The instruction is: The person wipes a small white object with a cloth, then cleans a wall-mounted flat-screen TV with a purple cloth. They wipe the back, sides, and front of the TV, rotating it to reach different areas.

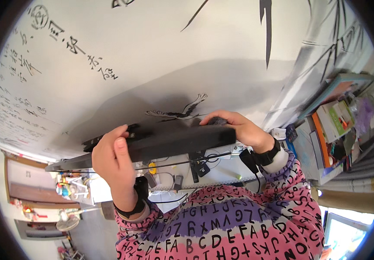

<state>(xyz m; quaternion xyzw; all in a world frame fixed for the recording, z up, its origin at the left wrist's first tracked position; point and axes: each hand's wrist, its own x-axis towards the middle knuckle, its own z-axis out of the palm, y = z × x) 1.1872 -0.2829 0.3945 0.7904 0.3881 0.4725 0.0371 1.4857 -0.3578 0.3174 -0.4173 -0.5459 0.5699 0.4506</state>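
A large flat black panel, probably a television [180,141], is seen from above along its edge, close to a painted wall. My left hand [113,154] is at its left part, thumb and bent fingers over the top edge near a black wall bracket [91,143]. My right hand [239,128] lies on the right end, its fingers reaching behind the edge around a dark grey fuzzy cloth or pad [217,121]. The fingers' undersides are hidden, so the exact hold of the right hand is partly unseen. Both wrists wear black bands.
Below the panel, a white table [167,178] holds a black set-top box [202,169], a remote control [194,172], cables, a power adapter [178,182] and a yellow item [152,168]. Books and boxes [333,120] crowd a desk at the right. A fan [67,221] stands lower left.
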